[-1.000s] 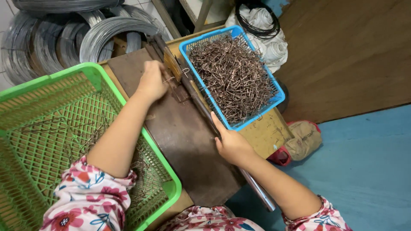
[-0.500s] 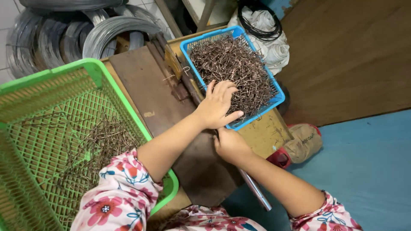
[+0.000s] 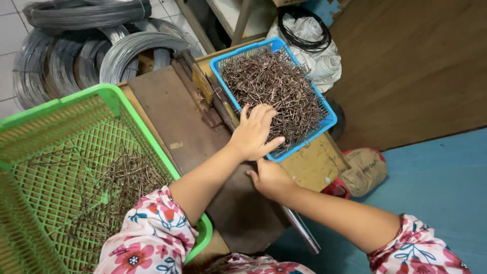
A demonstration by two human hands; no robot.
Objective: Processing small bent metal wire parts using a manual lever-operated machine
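Person's left hand (image 3: 255,133) is spread flat, fingers apart, on the tangle of brown wire hooks (image 3: 274,89) in the blue basket (image 3: 328,121), far right. Right hand (image 3: 270,177) is wrapped around a metal lever (image 3: 303,231). The hooks look light, stiff and snaggy, so a loose pinch from the top seems best.

grey wire coils (image 3: 91,45), white sack (image 3: 317,56), black cable (image 3: 304,30)

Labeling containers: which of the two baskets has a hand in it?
The blue basket, heaped with bent wire pieces: the left hand rests on that pile. The green basket holds only a thin scatter, untouched.
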